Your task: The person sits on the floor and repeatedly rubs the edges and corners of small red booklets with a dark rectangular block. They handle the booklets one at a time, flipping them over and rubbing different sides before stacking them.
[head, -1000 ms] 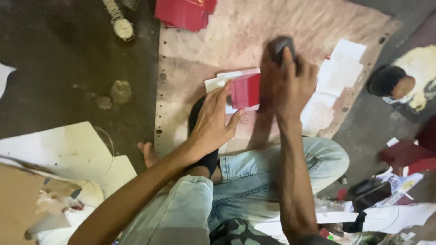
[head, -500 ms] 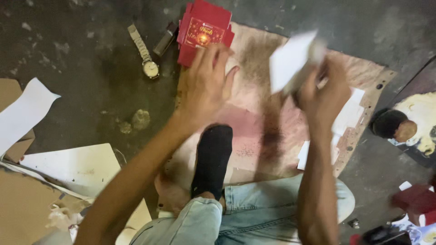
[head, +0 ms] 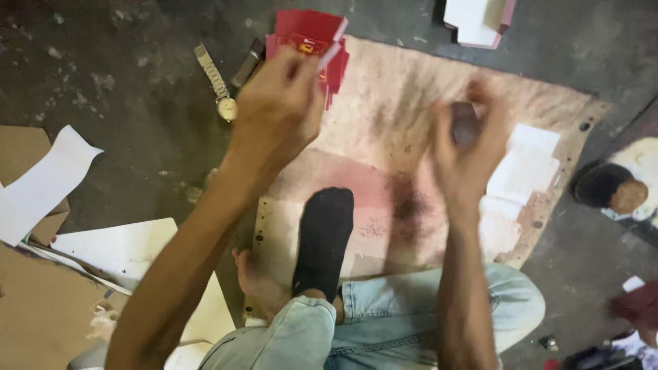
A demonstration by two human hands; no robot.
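Nearest the camera: the person sits on the floor in light blue jeans (head: pixel 384 322), legs crossed. One foot wears a black sock (head: pixel 323 240); the other foot (head: pixel 257 284) is bare and tucked just beside it. Both feet rest on the near edge of a stained cardboard sheet (head: pixel 411 109) that lies flat on the dark concrete floor.

Left of the legs: white and brown card offcuts (head: pixel 103 253) lie in a loose heap, with a curved white paper strip (head: pixel 41 185) further left.

Mid field: both forearms reach forward over the sheet. The right hand (head: pixel 466 154) is raised, its fingers closed around a small dark object (head: pixel 466 123); motion blur hides what the object is. Just right of that hand, a stack of white paper pieces (head: pixel 521 171) sits on the sheet's right edge.

The left hand (head: pixel 277 113) is raised above the sheet's far left corner, pinching a thin red and white card (head: pixel 330 49) at its fingertips. The card sits directly over a pile of red cards (head: pixel 301 31), either touching it or just above; which one cannot be told.

Far field: a metal wristwatch (head: pixel 216 89) lies on the concrete left of the red pile. A white and pink stack (head: pixel 476 20) lies at the top edge.
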